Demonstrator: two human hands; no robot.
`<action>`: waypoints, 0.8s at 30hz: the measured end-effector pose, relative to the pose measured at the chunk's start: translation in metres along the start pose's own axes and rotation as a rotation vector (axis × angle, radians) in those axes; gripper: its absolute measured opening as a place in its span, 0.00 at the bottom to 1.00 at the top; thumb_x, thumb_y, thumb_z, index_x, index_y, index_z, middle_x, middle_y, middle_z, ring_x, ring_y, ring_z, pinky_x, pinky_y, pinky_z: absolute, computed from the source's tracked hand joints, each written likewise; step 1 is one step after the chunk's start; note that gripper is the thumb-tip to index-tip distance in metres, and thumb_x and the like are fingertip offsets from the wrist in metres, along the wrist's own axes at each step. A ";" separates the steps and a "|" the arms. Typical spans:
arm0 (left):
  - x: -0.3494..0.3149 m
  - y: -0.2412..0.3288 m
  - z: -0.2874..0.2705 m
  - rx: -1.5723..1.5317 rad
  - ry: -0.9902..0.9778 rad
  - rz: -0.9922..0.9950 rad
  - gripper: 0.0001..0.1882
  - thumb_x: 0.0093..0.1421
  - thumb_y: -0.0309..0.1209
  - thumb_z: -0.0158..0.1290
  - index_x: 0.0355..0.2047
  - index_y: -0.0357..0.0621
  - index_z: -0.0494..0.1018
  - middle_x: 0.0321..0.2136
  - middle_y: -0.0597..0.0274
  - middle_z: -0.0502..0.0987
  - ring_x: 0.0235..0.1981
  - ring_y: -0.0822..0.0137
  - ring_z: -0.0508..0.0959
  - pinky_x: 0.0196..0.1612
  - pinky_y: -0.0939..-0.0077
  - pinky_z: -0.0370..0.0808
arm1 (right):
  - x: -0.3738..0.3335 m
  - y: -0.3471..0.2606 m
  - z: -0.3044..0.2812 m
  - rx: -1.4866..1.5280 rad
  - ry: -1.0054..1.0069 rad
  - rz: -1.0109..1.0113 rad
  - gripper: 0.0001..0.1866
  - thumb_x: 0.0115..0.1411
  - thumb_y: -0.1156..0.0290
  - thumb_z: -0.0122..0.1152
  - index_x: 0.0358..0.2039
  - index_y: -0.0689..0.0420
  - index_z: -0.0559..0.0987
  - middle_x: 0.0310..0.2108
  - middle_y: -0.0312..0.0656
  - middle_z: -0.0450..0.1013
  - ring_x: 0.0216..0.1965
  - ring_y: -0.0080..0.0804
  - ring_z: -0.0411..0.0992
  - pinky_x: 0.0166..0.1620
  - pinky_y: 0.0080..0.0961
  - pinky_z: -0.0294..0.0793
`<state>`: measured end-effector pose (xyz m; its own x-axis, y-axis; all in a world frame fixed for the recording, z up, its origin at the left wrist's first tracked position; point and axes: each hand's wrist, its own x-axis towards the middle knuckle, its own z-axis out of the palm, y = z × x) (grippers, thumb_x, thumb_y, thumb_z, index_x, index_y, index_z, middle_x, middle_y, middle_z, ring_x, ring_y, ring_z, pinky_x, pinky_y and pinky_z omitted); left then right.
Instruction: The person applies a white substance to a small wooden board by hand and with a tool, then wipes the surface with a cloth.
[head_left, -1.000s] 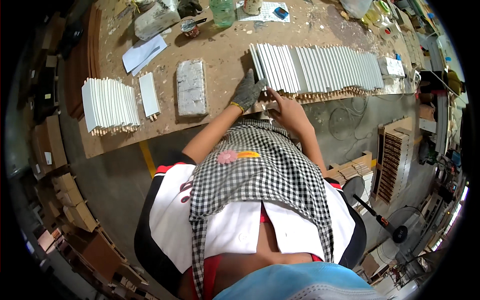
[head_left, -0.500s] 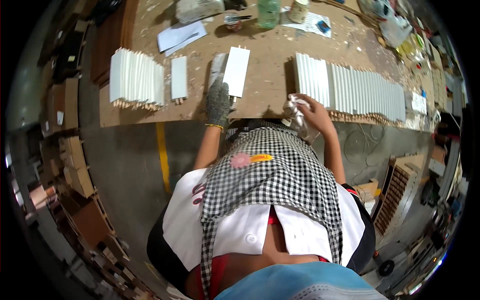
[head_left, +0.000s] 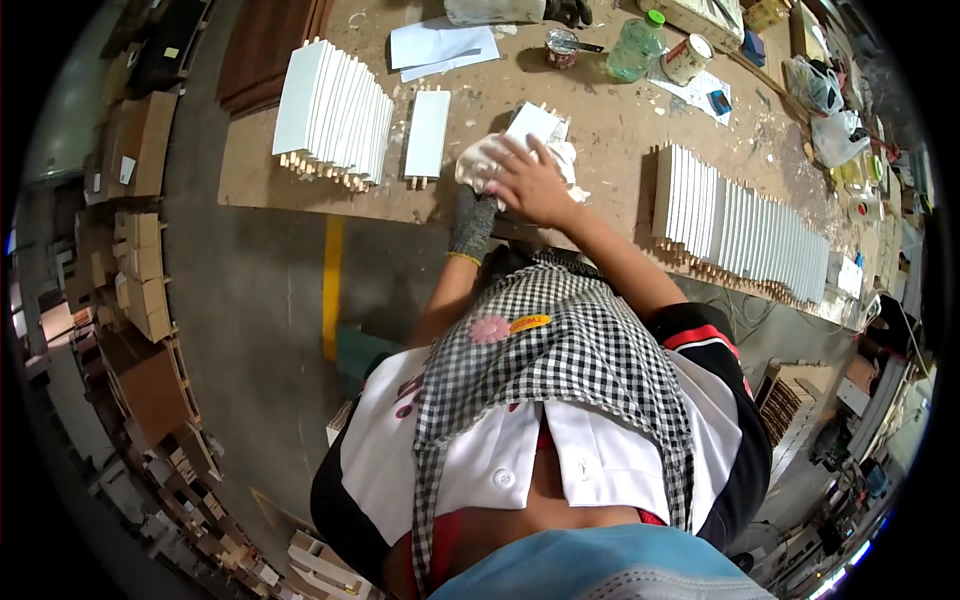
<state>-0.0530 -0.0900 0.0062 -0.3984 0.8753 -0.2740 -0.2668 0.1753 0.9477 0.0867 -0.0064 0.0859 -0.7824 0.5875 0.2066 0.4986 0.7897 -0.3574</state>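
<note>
My right hand [head_left: 540,188] presses a crumpled white rag [head_left: 478,165] over a white wooden slat [head_left: 533,121] with small pegs at its end, near the table's front edge. Its fingers lie over the cloth. My left hand [head_left: 474,215], in a grey knit glove, is at the near side of that slat, below the rag. The cloth and my right hand hide its fingers. A second white slat [head_left: 427,134] with pegs lies to the left, apart from both hands.
Upright rows of white slats stand at left [head_left: 335,110] and right [head_left: 740,220] on the worktable [head_left: 600,215]. Farther back are papers [head_left: 443,45], a small open pot [head_left: 561,48], a green bottle [head_left: 636,48] and a white tub [head_left: 688,60]. Stacked cartons [head_left: 145,275] line the left.
My right hand has carried the rag leftward from beside the right row onto the slat. The rag now covers part of the slat and my left hand. The view has shifted.
</note>
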 end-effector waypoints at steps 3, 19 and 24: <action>-0.001 0.039 0.009 0.182 -0.078 -0.125 0.28 0.56 0.34 0.64 0.55 0.35 0.70 0.43 0.57 0.79 0.43 0.64 0.78 0.47 0.69 0.75 | 0.024 0.065 0.019 -0.083 0.042 0.149 0.20 0.70 0.52 0.47 0.57 0.42 0.77 0.66 0.40 0.63 0.69 0.43 0.56 0.70 0.50 0.50; -0.027 0.046 0.025 0.687 -0.149 0.206 0.52 0.54 0.37 0.66 0.71 0.38 0.46 0.62 0.36 0.63 0.63 0.47 0.67 0.62 0.54 0.67 | -0.022 0.027 -0.037 0.254 0.083 0.385 0.13 0.67 0.61 0.53 0.46 0.54 0.79 0.53 0.51 0.71 0.54 0.48 0.70 0.58 0.48 0.66; -0.017 0.028 0.016 0.569 -0.135 0.297 0.56 0.53 0.36 0.68 0.72 0.39 0.43 0.60 0.36 0.67 0.60 0.46 0.70 0.60 0.55 0.69 | -0.008 0.050 0.007 -0.122 0.149 0.181 0.17 0.69 0.59 0.51 0.56 0.41 0.79 0.64 0.48 0.65 0.72 0.43 0.52 0.70 0.56 0.48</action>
<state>-0.0394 -0.0930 0.0405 -0.2605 0.9655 0.0006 0.3580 0.0960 0.9288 0.1150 0.0270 0.0597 -0.6169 0.7338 0.2844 0.6739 0.6792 -0.2906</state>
